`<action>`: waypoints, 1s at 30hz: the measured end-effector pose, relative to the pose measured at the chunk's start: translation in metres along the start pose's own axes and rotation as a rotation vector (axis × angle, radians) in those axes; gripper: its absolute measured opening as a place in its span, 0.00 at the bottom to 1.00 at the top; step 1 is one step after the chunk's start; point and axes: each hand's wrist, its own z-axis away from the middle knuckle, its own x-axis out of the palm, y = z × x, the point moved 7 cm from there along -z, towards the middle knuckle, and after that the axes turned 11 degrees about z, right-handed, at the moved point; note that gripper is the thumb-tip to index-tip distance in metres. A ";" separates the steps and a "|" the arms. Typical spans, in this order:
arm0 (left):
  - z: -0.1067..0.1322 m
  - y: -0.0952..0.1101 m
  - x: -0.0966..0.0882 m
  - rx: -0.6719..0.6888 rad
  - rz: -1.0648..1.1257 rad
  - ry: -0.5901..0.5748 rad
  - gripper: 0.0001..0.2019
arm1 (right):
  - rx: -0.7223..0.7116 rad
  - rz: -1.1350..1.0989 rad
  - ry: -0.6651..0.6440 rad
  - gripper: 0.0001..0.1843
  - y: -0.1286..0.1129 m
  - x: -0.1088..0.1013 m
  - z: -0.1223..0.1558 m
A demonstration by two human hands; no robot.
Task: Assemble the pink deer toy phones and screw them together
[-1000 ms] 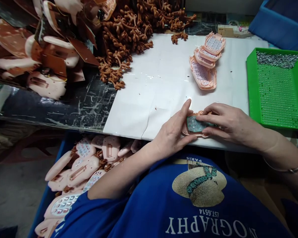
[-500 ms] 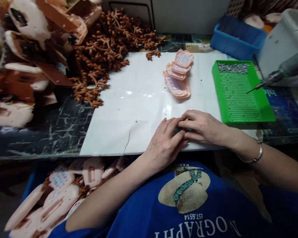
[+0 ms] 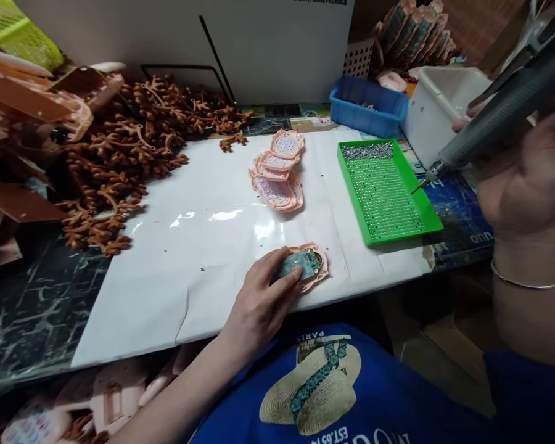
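Note:
At the near edge of the white sheet, my left hand (image 3: 259, 299) grips a pink plastic shell (image 3: 315, 282), its thumb pressing on the green circuit board (image 3: 309, 264) inside. Part of the board is covered by the fingers. My right hand (image 3: 525, 176), raised at the right and slightly blurred, is wrapped round a grey electric screwdriver (image 3: 485, 117). The bit points down and left, above the right wall of a green tray (image 3: 428, 213). Small silver screws (image 3: 367, 151) are heaped at the tray's far end, over a ridged, perforated bottom.
Several pink shells with pale patterned faces (image 3: 277, 191) lie overlapped on the white sheet (image 3: 166, 296). Brown branching plastic parts (image 3: 120, 154) are piled at the left. A blue bin (image 3: 370, 114) and a white container (image 3: 432, 117) stand at the back right.
My right hand has left the shell, moved right and taken hold of the screwdriver. The shell with its board now shows under my left hand. The camera view has shifted rightward.

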 end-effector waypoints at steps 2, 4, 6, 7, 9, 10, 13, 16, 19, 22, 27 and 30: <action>-0.007 0.006 0.008 0.026 0.024 -0.001 0.16 | 0.019 -0.076 0.144 0.17 -0.001 -0.007 0.002; -0.017 0.014 0.019 0.051 0.058 -0.021 0.17 | 0.017 -0.125 0.136 0.19 -0.009 -0.001 0.005; -0.028 0.020 0.030 0.060 0.072 -0.056 0.16 | 0.004 -0.190 0.066 0.21 -0.019 0.011 0.006; -0.032 0.023 0.034 0.065 0.068 -0.074 0.15 | -0.009 -0.235 0.050 0.21 -0.025 0.016 0.007; -0.037 0.026 0.038 0.078 0.053 -0.107 0.15 | -0.014 -0.346 0.045 0.20 -0.033 0.025 0.008; -0.038 0.027 0.038 0.084 0.051 -0.122 0.16 | 0.007 -0.401 0.053 0.20 -0.034 0.029 0.010; -0.036 0.026 0.036 0.081 0.063 -0.149 0.17 | 0.122 -0.526 0.010 0.20 -0.031 0.040 0.016; -0.034 0.025 0.035 0.065 0.076 -0.177 0.18 | 0.175 -0.481 -0.092 0.21 -0.024 0.046 0.026; -0.034 0.026 0.034 0.060 0.088 -0.174 0.18 | 0.199 -0.371 -0.124 0.23 -0.016 0.049 0.035; -0.035 0.027 0.034 0.061 0.093 -0.166 0.18 | 0.239 -0.307 -0.142 0.26 -0.011 0.057 0.043; -0.034 0.026 0.035 0.053 0.090 -0.175 0.18 | 0.190 -0.206 -0.178 0.28 -0.013 0.070 0.046; -0.034 0.026 0.035 0.063 0.081 -0.174 0.17 | 0.148 -0.156 -0.203 0.28 -0.014 0.074 0.047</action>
